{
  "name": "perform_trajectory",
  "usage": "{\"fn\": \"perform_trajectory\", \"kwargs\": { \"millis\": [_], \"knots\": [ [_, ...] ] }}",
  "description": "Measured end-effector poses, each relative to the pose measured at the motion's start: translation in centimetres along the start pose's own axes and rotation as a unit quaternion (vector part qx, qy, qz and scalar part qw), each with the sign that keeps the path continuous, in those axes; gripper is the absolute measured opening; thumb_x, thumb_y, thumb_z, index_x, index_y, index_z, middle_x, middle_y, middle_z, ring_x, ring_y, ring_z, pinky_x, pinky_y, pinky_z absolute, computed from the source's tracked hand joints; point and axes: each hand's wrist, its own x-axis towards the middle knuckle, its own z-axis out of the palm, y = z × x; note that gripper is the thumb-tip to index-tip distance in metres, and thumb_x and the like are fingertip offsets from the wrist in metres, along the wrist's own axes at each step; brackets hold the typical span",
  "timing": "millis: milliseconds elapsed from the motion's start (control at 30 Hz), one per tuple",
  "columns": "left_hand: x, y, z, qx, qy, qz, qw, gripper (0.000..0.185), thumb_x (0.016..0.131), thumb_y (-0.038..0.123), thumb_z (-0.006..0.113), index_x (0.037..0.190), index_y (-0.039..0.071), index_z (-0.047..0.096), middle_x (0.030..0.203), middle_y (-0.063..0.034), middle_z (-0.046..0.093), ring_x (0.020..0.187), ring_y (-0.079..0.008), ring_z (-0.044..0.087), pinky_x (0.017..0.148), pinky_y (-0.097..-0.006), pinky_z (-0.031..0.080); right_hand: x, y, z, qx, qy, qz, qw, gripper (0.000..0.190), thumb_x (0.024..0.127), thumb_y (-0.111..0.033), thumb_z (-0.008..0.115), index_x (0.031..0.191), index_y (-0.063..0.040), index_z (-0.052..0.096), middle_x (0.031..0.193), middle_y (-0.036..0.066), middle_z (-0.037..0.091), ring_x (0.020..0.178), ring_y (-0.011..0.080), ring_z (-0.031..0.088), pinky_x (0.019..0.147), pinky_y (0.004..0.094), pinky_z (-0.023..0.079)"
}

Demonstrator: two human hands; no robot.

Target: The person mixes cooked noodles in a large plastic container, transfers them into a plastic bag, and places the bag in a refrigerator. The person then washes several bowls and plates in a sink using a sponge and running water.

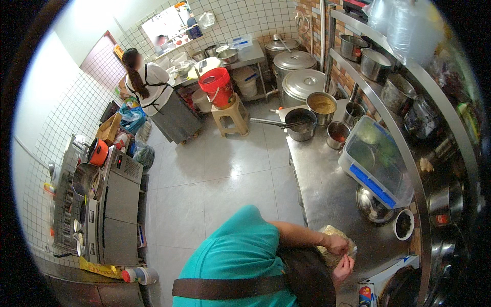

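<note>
A clear plastic bag (pixel 330 231) with pale yellow contents, too blurred to identify, lies on the stainless-steel counter (pixel 320 184) close to my body. Reaching out of a teal sleeve, my left hand (pixel 337 245) is closed on the upper part of the bag. My right hand (pixel 343 268) meets it from below, fingertips pinched at the bag's edge, close to the left fingers. Beyond the bag are a round metal lid (pixel 366 210) and a white bowl (pixel 397 232) of dark contents. The hands hide part of the bag.
A lidded plastic box (pixel 378 161) leans over the lid. Several metal pots, including a long-handled saucepan (pixel 301 132), stand at the counter's far end. A metal shelf (pixel 387 111) overhangs the counter. Another person (pixel 153 92) works across the room, near a red bucket (pixel 217 90) on a stool (pixel 230 117).
</note>
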Motion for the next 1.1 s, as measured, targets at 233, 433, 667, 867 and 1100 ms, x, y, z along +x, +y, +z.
{"fn": "perform_trajectory", "kwargs": {
  "millis": [233, 433, 667, 867, 1100],
  "knots": [
    [0.4, 0.2, -2.3, 0.173, 0.024, 0.033, 0.984, 0.018, 0.075, 0.025, 0.06, 0.078, 0.009, 0.067, 0.09, -0.0104, 0.064, 0.083, -0.0345, 0.063, 0.065, -0.0463, 0.051, -0.7, 1.1, 0.1, 0.007, 0.014, -0.056, 0.998, 0.01, 0.086, -0.006, 0.061, 0.094, 0.0, 0.063, 0.095, 0.016, 0.056, 0.088, 0.034, 0.057, 0.077, 0.0416, 0.048],
    [2.0, 0.5, -2.6, 0.175, -0.014, -0.02, 0.984, 0.017, 0.077, 0.026, 0.058, 0.082, 0.013, 0.067, 0.099, -0.0111, 0.063, 0.085, -0.0336, 0.064, 0.067, -0.0441, 0.054, 0.3, -2.0, -0.3, 0.037, 0.028, 0.013, 0.999, 0.039, 0.081, -0.017, 0.067, 0.114, -0.001, 0.052, 0.11, 0.019, 0.052, 0.103, 0.0387, 0.052, 0.089, 0.0476, 0.043],
    [-0.5, -0.6, -1.2, 0.137, 0.064, 0.021, 0.988, 0.022, 0.078, 0.031, 0.059, 0.083, 0.01, 0.063, 0.097, -0.0111, 0.058, 0.087, -0.0329, 0.062, 0.067, -0.0464, 0.051, 2.7, -3.6, -0.2, -0.124, -0.139, 0.079, 0.979, 0.03, 0.079, -0.015, 0.064, 0.102, 0.002, 0.055, 0.102, 0.021, 0.057, 0.104, 0.0419, 0.049, 0.09, 0.0524, 0.039],
    [-4.1, 0.8, -4.8, 0.005, 0.132, 0.014, 0.991, 0.022, 0.078, 0.021, 0.06, 0.095, 0.006, 0.057, 0.098, -0.0139, 0.054, 0.089, -0.0351, 0.058, 0.07, -0.0467, 0.049, 3.0, -4.3, -1.4, 0.039, -0.092, 0.145, 0.984, 0.014, 0.079, -0.009, 0.062, 0.083, 0.001, 0.054, 0.074, 0.014, 0.052, 0.073, 0.0319, 0.051, 0.069, 0.0409, 0.042],
    [-14.5, -7.4, -3.8, -0.068, 0.202, -0.194, 0.957, 0.026, 0.085, 0.024, 0.06, 0.107, 0.008, 0.061, 0.11, -0.0142, 0.056, 0.098, -0.0352, 0.058, 0.083, -0.0434, 0.049, 2.6, 3.1, 0.4, 0.108, -0.148, 0.175, 0.968, 0.013, 0.075, -0.005, 0.066, 0.072, -0.002, 0.054, 0.064, -0.004, 0.047, 0.06, 0.006, 0.042, 0.055, 0.0252, 0.036]
  ]
}}
